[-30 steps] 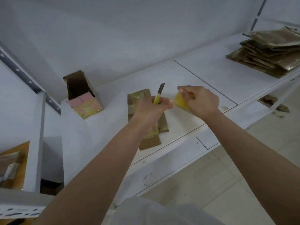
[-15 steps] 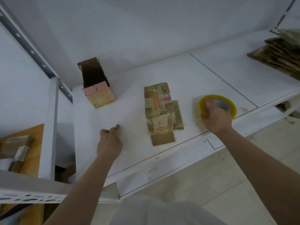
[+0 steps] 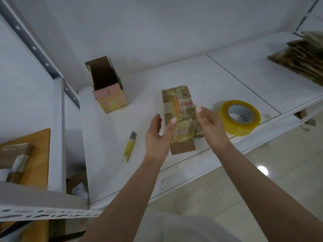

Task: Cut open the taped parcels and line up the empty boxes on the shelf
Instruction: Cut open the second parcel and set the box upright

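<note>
A flattened taped parcel point(image 3: 178, 109), brown card under glossy yellow tape, lies on the white shelf point(image 3: 218, 79). My left hand point(image 3: 158, 135) hovers at its left side and my right hand point(image 3: 209, 123) at its right side, both with fingers straight and holding nothing. A yellow-handled utility knife point(image 3: 129, 147) lies on the shelf left of my left hand, blade extended. An open empty box point(image 3: 106, 84) stands at the back left of the shelf.
A yellow roll of packing tape point(image 3: 240, 117) lies right of the parcel near the shelf's front edge. Flattened cardboard is stacked at the far right point(image 3: 302, 56). A lower shelf at the left holds a wooden board point(image 3: 37, 154) and wrapped packets. Shelf upright point(image 3: 58, 133) stands left.
My left hand has let go of the knife, which now lies on the shelf. My right hand has released the tape roll. Both hands have moved in to either side of the parcel.
</note>
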### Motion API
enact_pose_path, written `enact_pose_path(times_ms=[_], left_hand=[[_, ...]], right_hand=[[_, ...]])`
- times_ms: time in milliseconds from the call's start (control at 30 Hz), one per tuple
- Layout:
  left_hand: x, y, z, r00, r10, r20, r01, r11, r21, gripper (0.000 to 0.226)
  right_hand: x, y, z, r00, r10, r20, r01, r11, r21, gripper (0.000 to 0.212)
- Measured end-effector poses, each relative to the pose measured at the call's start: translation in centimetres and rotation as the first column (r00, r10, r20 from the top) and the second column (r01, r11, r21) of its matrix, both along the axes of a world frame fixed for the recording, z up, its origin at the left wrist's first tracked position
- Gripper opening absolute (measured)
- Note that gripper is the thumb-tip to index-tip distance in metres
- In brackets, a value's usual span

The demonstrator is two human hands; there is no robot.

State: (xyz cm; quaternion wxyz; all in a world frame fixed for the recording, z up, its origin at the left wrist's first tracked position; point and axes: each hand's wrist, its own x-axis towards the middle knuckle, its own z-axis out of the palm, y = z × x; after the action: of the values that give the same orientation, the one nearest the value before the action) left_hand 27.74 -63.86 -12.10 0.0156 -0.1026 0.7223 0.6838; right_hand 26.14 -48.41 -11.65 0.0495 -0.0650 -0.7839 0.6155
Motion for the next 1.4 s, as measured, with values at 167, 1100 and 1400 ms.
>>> enact_pose_path(times_ms=[167, 1100, 1400], left_hand=[[0.5, 0.2, 0.4, 0.984, -0.018, -0.175, 0.025, 0.999, 0.036, 0.032], [1.2, -2.6, 8.8, 0.907, -0.109, -0.406, 0.067, 0.991, -0.116, 0.059], [1.4, -2.6, 9.0, 0.818, -0.361, -0.448, 0.271, 0.929, -0.252, 0.070]], right_hand=[[1.2, -1.3, -0.2, 0.995, 0.023, -0.100, -0.016, 0.997, 0.072, 0.035], [5.1, -2.8, 7.9, 0.929, -0.181, -0.322, 0.234, 0.963, 0.136, 0.013], [6.3, -2.7, 10.3, 0.953, -0.084, -0.291, 0.109, 0.991, 0.072, 0.014]])
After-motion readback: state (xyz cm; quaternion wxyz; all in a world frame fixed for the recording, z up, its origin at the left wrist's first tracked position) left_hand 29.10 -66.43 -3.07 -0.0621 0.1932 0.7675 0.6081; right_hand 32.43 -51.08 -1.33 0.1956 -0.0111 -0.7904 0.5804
